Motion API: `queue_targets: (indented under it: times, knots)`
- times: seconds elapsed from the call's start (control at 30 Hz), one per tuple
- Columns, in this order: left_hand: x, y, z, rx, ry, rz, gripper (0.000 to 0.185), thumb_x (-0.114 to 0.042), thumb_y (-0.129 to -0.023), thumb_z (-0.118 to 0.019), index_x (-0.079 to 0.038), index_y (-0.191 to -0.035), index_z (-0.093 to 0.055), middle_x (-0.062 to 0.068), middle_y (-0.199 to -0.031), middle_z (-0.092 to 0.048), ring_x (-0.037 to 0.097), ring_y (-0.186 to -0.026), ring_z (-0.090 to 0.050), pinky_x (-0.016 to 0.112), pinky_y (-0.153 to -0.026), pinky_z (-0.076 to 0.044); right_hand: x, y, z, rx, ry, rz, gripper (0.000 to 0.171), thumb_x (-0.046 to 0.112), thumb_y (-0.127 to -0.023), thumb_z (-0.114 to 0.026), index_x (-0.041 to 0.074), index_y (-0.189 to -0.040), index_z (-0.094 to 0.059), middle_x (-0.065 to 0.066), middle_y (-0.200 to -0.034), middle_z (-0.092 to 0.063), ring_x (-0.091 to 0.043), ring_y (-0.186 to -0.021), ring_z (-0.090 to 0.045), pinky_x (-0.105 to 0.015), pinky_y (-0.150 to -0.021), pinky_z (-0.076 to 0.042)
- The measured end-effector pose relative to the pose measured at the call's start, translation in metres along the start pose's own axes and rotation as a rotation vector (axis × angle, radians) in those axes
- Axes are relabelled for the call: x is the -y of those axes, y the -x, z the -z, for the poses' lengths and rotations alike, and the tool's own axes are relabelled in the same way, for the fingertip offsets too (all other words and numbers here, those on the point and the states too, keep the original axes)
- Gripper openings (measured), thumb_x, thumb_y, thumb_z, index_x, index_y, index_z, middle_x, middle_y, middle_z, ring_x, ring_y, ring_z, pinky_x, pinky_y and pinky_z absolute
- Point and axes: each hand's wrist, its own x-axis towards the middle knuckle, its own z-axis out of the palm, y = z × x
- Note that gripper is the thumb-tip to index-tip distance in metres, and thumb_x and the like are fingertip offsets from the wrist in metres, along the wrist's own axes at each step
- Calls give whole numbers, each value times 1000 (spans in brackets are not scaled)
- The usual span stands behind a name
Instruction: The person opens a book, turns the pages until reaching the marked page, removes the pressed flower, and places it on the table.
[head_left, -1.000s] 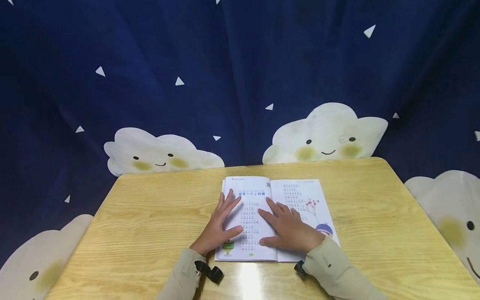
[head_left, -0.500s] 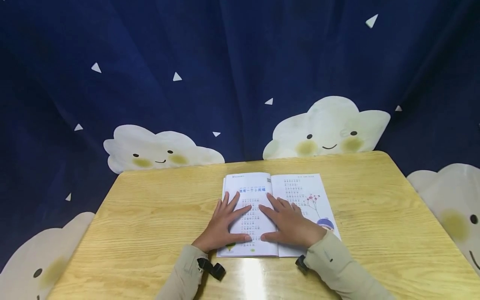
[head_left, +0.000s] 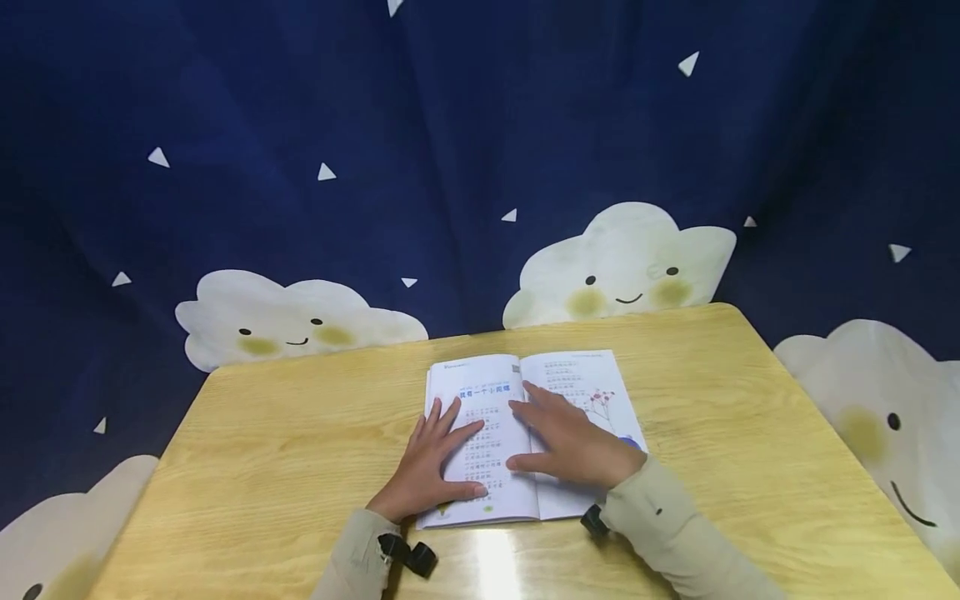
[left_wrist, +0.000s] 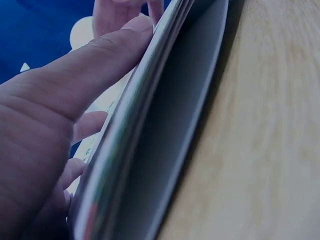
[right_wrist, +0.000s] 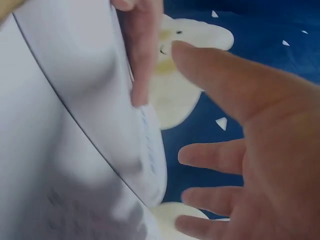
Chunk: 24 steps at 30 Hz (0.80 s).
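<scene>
R hand [head_left: 573,446] has lifted off the book [head_left: 525,433], fingers now raised above page.

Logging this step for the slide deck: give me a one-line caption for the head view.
Left hand and right hand press flat on an open book on a wooden table.

A white open book [head_left: 525,417] with blue headline lies on a pale yellow wood-grain worktop [head_left: 285,450]. Behind hangs a navy curtain [head_left: 450,125] patterned with cream smiling clouds.
</scene>
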Motion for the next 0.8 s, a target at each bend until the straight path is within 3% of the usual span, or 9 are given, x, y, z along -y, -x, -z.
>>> queue_targets:
  times: [0.17,0.27,0.4,0.53,0.7,0.8]
  knots:
    - [1,1,4,-23,28,10,89,-71,-72,-68,-36,-148,-38,5,-162,-8,31,-147,8,55,-115,3,-4,2,17,-114,58,-85,71,48,-81,-74,9,-136,-53,-18,-158,-21,-39,-144,-16,-68,-108,-15]
    - [3,2,7,-33,32,22,88,-70,-72,-69,-36,-148,-39,4,-162,-8,30,-147,8,54,-115,3,-10,4,25,-186,88,-198,47,36,-82,-75,5,-116,-64,-23,-155,-25,-44,-143,-14,-72,-106,-10]
    - [6,3,10,-51,41,28,87,-67,-71,-71,-35,-147,-41,4,-162,-9,31,-147,7,54,-115,3,-20,5,34,-200,136,-383,21,24,-82,-71,6,-89,-65,-29,-148,-30,-48,-141,-11,-76,-102,-3]
    - [6,2,8,-49,38,11,86,-68,-72,-70,-36,-147,-41,5,-162,-10,32,-147,6,55,-115,2,-31,11,38,-162,228,-496,20,24,-78,-71,7,-75,-62,-31,-134,-40,-50,-136,-15,-80,-97,-1]
    - [6,2,1,-31,39,10,85,-68,-73,-69,-37,-146,-40,4,-162,-9,31,-147,6,55,-115,2,-44,22,35,-133,294,-533,24,24,-74,-73,11,-64,-56,-22,-102,-48,-49,-121,-29,-83,-92,-1]
    - [3,2,-2,-22,62,4,84,-67,-74,-69,-37,-147,-40,4,-162,-10,30,-147,6,56,-114,2,-48,26,32,-122,313,-552,26,26,-74,-74,11,-63,-56,-17,-91,-46,-48,-115,-34,-83,-93,0]
